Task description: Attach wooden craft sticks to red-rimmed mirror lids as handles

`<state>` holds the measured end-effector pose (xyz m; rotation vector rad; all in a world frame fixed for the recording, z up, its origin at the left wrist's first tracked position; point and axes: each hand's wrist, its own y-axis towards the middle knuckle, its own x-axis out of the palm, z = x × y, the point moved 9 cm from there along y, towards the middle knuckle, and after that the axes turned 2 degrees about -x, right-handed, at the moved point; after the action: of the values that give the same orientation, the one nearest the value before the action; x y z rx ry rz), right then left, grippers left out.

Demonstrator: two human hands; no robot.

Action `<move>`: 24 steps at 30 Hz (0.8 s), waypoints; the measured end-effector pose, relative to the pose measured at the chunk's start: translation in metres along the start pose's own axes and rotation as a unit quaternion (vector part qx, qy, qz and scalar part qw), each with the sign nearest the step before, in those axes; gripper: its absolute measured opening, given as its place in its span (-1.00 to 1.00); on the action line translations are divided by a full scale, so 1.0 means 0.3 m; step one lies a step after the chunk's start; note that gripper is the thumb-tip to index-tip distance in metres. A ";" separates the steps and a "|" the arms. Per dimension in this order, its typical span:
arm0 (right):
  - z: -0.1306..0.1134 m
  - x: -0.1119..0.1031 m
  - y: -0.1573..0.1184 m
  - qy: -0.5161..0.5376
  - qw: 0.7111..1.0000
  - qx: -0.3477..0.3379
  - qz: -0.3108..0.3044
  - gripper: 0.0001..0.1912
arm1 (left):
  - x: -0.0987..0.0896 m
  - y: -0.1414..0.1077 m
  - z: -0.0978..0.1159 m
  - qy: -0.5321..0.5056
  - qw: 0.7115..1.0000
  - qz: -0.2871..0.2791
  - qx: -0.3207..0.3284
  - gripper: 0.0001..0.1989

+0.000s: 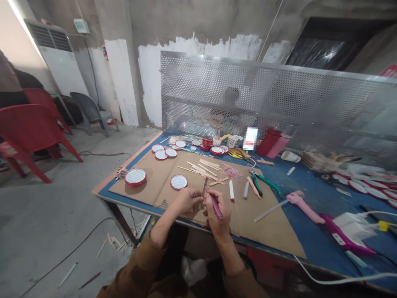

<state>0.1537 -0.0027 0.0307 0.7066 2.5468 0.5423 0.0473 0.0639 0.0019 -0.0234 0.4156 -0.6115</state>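
Left hand point(186, 199) pinched on wooden craft stick point(204, 191), long axis pointing away from body; right hand point(219, 212) closed around magenta pen point(216, 205), tip just beside stick.

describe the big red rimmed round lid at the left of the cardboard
A round lid with a red rim and glossy white centre lies flat on a brown cardboard sheet, near that sheet's left end. Its material is hard to tell. Only the cardboard visibly touches it; a small bunch of wooden sticks lies just to its left.
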 end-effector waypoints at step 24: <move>0.018 -0.010 -0.011 0.017 1.000 0.015 0.017 -0.64 | 0.002 0.010 -0.012 0.011 1.000 0.000 -0.004 -0.84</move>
<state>0.1573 -0.0057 0.0255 0.7575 2.5842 0.5329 0.0481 0.0663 -0.0021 -0.0247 0.4394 -0.6112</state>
